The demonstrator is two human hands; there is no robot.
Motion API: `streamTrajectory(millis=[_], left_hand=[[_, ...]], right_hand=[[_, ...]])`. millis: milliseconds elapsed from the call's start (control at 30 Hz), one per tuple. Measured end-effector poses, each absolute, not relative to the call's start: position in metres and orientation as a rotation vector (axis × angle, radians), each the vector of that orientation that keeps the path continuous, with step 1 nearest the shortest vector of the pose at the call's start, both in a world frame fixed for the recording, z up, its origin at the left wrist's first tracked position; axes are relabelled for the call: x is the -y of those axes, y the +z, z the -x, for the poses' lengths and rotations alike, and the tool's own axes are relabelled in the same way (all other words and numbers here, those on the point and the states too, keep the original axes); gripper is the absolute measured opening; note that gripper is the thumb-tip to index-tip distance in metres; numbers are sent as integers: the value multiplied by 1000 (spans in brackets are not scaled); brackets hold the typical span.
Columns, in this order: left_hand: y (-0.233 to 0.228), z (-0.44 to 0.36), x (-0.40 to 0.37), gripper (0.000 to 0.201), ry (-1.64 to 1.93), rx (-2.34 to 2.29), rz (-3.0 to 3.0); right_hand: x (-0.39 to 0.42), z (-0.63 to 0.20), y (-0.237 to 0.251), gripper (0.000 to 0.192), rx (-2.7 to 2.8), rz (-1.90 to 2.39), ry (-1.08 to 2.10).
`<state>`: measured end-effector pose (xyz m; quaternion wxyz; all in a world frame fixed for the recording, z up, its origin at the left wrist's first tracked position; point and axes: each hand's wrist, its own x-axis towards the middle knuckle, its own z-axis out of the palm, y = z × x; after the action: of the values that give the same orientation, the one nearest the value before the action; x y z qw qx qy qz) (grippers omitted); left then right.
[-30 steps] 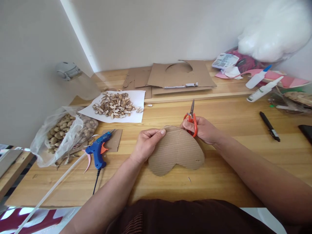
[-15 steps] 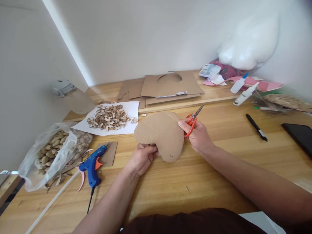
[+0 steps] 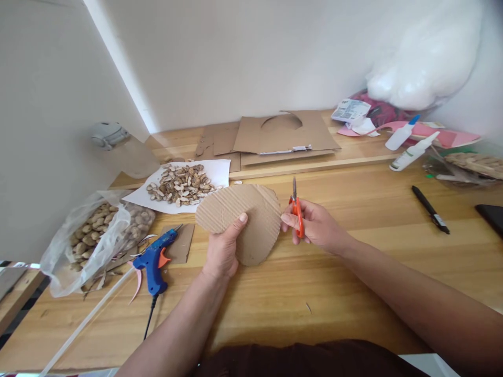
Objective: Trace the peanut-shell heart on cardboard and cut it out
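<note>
My left hand [image 3: 223,250] grips a heart-shaped piece of corrugated cardboard [image 3: 251,220] from below, thumb on its front face, holding it up above the wooden table [image 3: 353,283]. My right hand [image 3: 318,226] holds small orange-handled scissors [image 3: 296,209] just right of the cardboard's edge. The blades point up and away and look nearly closed. One fingertip of my right hand touches the cardboard's right edge.
A blue glue gun [image 3: 155,256] lies left of my left hand, by a clear bag of shells [image 3: 98,235]. More shells [image 3: 181,183] lie on white paper. Cut cardboard sheets [image 3: 283,133], two glue bottles [image 3: 412,144] and a black pen [image 3: 430,209] lie farther back and right.
The cardboard has been lifted off the table and turned; my left hand shifted its grip to the lower edge. The scissors swung from pointing right to pointing up.
</note>
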<state>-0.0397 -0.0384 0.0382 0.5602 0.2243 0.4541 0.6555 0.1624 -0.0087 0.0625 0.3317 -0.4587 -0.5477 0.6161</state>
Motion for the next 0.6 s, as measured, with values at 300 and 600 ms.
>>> streamTrajectory(millis=[300, 600], left_hand=[[42, 43, 40, 59, 1516, -1113, -574], [41, 44, 41, 58, 1502, -1123, -607]], right_hand=[[4, -177, 72, 29, 1769, 1204, 1557], [1, -185, 75, 42, 1973, 1052, 1619]])
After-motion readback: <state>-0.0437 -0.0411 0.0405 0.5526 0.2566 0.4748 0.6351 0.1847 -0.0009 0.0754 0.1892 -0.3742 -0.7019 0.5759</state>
